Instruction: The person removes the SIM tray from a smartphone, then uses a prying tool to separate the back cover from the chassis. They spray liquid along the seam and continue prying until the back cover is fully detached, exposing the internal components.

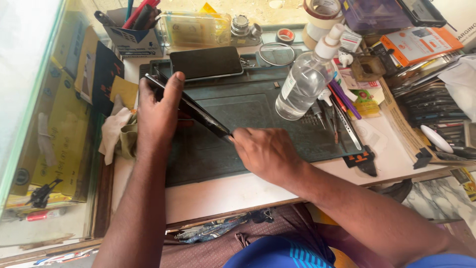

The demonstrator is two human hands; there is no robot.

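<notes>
I have a dark, flat phone (191, 110) tilted up on its edge over the grey-green work mat (258, 106); my left hand (158, 116) is clamped round its upper end, thumb laid along the top edge and fingers wrapped behind; my right hand (265, 151) is closed at the phone's lower end, fingertips pinched against the corner, though I cannot tell whether something thin sits between them. The phone runs slantwise between the two hands, its far end near the mat's left rim, its near end toward the mat's middle.

A second phone (206, 62), black and glossy, lies flat at the back of the mat; just to its right a clear plastic bottle (305, 79) with a white cap leans on the mat, and beside that lie tweezers and slim screwdrivers (342, 111); a crumpled pale cloth (116, 131) sits off the mat's left edge.

The bench (238, 191) is white and smooth with a wooden front lip; rolls of tape (320, 17) stand at the back; a stack of thin dark panels (429, 106) fills the right side; a glass pane (29, 74) closes off the left, with yellow card behind it; marbled floor shows at lower right.
</notes>
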